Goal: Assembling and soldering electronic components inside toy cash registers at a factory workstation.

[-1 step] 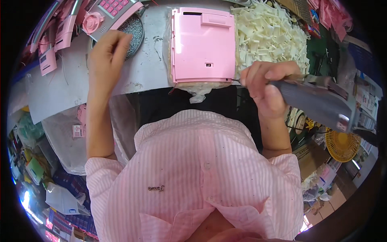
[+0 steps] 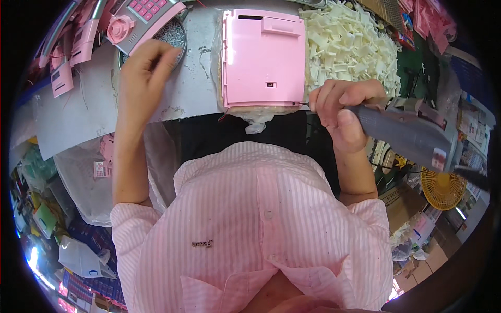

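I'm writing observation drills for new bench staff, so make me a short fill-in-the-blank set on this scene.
1. The right hand grips a grey, elongated power tool, its thin tip at the lower ____ corner of the squarish pink plastic casing.
2. The left hand is to the ____ of the casing.
3. Farther right than the casing lies a heap of small ____-coloured plastic pieces.
4. The person's pink-and-white cloth shirt is patterned with ____.

Missing words: right; left; cream; stripes.
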Available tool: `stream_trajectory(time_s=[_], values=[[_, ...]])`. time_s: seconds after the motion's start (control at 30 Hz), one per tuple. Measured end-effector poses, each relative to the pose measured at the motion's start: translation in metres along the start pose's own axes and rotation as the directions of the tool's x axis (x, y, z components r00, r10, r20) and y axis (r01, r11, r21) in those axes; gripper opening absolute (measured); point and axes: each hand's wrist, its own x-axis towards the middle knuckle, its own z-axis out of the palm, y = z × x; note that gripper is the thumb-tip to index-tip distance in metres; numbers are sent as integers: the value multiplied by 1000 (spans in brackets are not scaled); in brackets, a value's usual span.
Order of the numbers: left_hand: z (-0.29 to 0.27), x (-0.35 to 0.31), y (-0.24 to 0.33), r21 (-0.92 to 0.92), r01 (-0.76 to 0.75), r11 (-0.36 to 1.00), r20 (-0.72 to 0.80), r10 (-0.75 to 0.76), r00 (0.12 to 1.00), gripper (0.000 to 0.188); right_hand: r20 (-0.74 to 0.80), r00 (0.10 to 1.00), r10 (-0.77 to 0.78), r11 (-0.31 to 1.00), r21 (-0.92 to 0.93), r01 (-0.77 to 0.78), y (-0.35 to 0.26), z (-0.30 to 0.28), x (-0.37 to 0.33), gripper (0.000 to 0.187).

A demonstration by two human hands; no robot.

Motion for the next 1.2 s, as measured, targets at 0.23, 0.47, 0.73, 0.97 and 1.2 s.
stream_trajectory(time_s=[0.23, 0.47, 0.73, 0.97, 1.2], values=[[39, -16, 58, -272, -146, 951, 255, 218, 942, 13, 157, 986, -53, 999, 16, 52, 7, -14, 4, 25], [84, -15, 76, -223, -503, 835, 40, 523, 851, 19, 230, 965, -127, 983, 161, 91, -52, -9, 39, 32], [95, -18, 74, -309, -480, 821, -38, 493, 869, 20, 216, 967, -138, 978, 184, 99, -52, -5, 36, 27], [98, -19, 75, -330, -476, 815, -67, 483, 873, 21, 197, 972, -129, 975, 204, 88, -57, -3, 36, 25], [101, -21, 74, -346, -489, 801, -96, 488, 867, 22, 197, 969, -149, 972, 211, 106, -55, -2, 35, 25]])
